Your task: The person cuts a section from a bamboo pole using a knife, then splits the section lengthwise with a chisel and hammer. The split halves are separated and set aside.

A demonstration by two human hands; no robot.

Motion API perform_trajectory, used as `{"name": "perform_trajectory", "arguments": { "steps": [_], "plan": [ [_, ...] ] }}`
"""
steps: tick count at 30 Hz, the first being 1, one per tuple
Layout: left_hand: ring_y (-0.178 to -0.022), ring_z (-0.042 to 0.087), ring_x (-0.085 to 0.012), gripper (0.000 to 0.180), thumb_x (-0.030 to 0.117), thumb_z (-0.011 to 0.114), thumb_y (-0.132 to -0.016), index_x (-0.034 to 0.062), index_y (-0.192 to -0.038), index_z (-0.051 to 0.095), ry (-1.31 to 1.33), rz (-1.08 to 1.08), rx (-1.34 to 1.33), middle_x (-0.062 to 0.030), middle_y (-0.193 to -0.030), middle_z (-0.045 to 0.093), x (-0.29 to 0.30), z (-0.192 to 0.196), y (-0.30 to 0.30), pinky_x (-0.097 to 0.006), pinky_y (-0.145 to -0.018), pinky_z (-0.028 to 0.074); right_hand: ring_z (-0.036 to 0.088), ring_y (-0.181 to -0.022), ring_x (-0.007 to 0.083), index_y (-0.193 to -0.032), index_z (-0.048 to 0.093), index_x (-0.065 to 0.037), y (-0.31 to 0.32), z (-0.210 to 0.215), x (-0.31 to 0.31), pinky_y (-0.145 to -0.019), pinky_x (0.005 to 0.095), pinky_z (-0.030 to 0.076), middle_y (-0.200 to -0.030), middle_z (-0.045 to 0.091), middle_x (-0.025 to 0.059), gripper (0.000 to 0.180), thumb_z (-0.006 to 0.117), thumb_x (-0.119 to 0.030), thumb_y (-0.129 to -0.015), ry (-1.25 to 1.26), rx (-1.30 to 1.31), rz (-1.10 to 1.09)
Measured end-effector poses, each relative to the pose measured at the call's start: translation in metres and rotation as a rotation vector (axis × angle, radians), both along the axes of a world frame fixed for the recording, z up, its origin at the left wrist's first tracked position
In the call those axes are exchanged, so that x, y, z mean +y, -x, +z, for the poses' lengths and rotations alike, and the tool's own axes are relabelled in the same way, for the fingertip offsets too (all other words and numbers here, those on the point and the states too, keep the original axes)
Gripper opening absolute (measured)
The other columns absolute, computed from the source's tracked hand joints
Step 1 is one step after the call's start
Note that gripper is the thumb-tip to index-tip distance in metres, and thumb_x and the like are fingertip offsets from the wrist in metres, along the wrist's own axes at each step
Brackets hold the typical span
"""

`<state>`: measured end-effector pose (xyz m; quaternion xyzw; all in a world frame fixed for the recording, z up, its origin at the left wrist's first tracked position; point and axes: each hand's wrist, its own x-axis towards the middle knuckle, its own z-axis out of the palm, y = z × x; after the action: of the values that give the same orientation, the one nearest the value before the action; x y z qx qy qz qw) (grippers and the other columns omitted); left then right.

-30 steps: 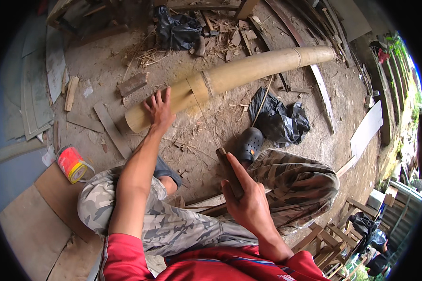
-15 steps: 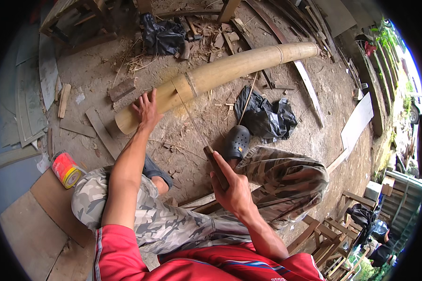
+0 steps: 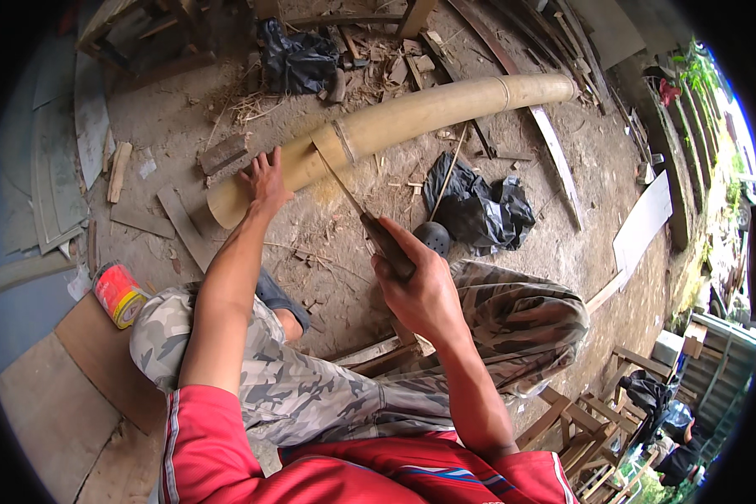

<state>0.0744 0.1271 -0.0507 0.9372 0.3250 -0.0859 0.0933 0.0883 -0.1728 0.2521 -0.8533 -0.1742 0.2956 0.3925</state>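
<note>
A thick yellow bamboo pole (image 3: 420,107) lies slantwise on the ground before me, its cut end at the left. My left hand (image 3: 266,181) rests on the pole near that end, fingers spread over its surface and holding nothing. In my right hand (image 3: 424,286) is the dark handle of a handsaw (image 3: 339,184), with the index finger stretched along it. The thin blade's far part meets the bamboo just left of a ring-shaped node. Part of the handle is hidden in my palm.
Black plastic bags (image 3: 479,206) lie beyond my right foot and at the back. A red and yellow can (image 3: 119,294) stands by my left knee. A brick-like block (image 3: 224,154) sits behind the pole. Wood scraps litter the dirt floor; wooden frames (image 3: 575,428) stand at the right.
My right hand has pushed the saw forward, away from my body, and its handle is now closer to the pole. The left hand stays on the bamboo.
</note>
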Motion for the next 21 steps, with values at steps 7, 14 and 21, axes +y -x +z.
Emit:
{"name": "perform_trajectory", "arguments": {
  "steps": [7, 14, 21],
  "plan": [
    [-0.143, 0.031, -0.0472, 0.138, 0.049, 0.098, -0.05, 0.012, -0.157, 0.02, 0.205, -0.083, -0.126, -0.0285, -0.154, 0.034, 0.012, -0.011, -0.01, -0.072, -0.115, 0.02, 0.064, -0.115, 0.0409, -0.141, 0.051, -0.002, 0.023, 0.009, 0.007, -0.093, 0.0385, 0.05, -0.118, 0.068, 0.0259, 0.054, 0.069, -0.015, -0.092, -0.053, 0.013, 0.044],
    [-0.144, 0.029, -0.0496, 0.134, 0.045, 0.095, -0.056, 0.0106, -0.159, 0.017, 0.175, -0.066, -0.07, -0.0299, -0.157, 0.029, -0.022, 0.005, -0.008, -0.072, -0.117, 0.014, 0.065, -0.112, 0.0412, -0.141, 0.053, -0.003, 0.024, -0.014, 0.004, -0.092, 0.0394, 0.052, -0.115, 0.068, 0.0274, 0.052, 0.065, -0.011, -0.091, 0.001, -0.004, 0.01],
    [-0.144, 0.03, -0.0505, 0.131, 0.042, 0.094, -0.058, 0.0099, -0.16, 0.017, 0.196, -0.077, -0.11, -0.0284, -0.158, 0.029, -0.026, 0.013, -0.007, -0.073, -0.116, 0.014, 0.064, -0.089, 0.0497, -0.141, 0.051, -0.003, 0.014, -0.067, 0.024, -0.075, 0.0499, 0.052, -0.092, 0.065, 0.0338, 0.053, 0.06, -0.01, -0.089, -0.057, -0.127, 0.03]
  ]
}}
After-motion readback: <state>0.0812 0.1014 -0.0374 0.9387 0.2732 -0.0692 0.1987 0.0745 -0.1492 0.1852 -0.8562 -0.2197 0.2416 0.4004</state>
